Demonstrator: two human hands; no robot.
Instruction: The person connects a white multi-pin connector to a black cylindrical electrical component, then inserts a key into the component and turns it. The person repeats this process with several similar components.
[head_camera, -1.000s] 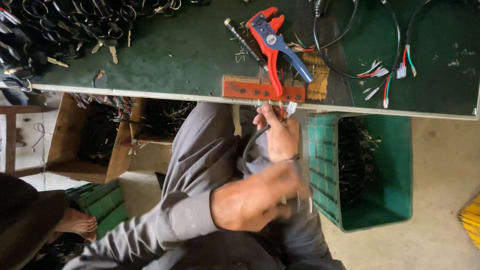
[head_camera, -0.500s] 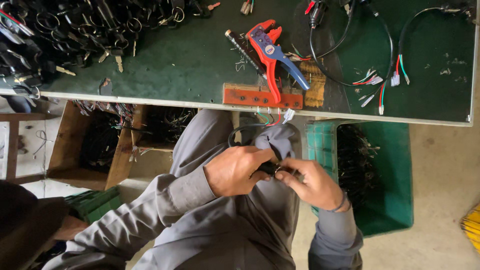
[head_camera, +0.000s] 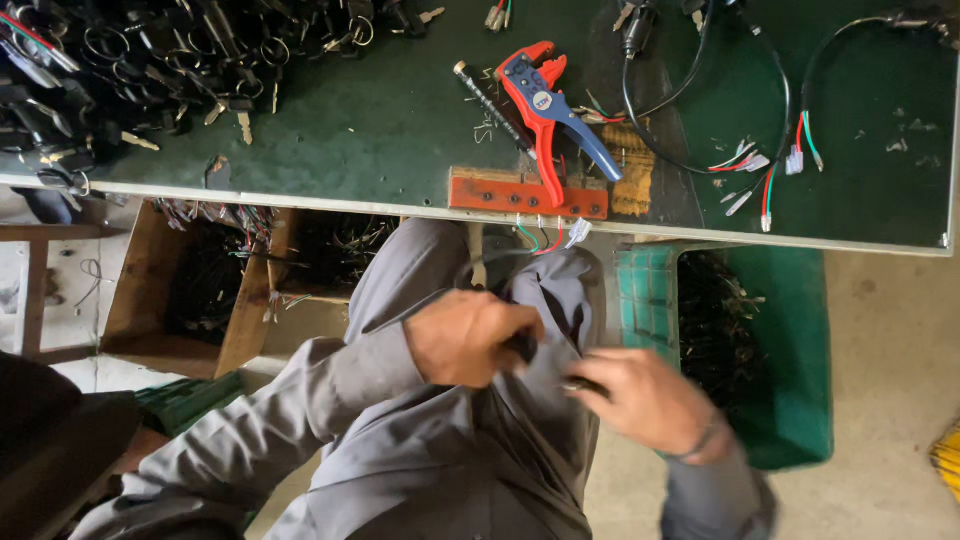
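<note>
Both hands are low over my lap in grey trousers. My left hand (head_camera: 470, 340) is closed around a black cable (head_camera: 522, 347) that shows at its fingers. My right hand (head_camera: 648, 402) is blurred, a little to the right and apart from the left. Its fingertips pinch a thin dark end of that cable (head_camera: 582, 385). Above them, a red and blue wire stripper (head_camera: 543, 110) lies on the green table (head_camera: 380, 130). Its handle rests over an orange block (head_camera: 527, 195) at the table's near edge. Short coloured wires (head_camera: 545, 235) hang from that edge.
A heap of black key and lock parts (head_camera: 120, 60) fills the table's far left. Black cables with coloured wire ends (head_camera: 770, 150) lie at the right. Under the table stand a green crate of dark parts (head_camera: 790, 330) and wooden boxes (head_camera: 180, 290).
My right hand came down from the wires at the table edge to my lap and met the left hand. Now the two hands have drawn slightly apart, the right moving rightward.
</note>
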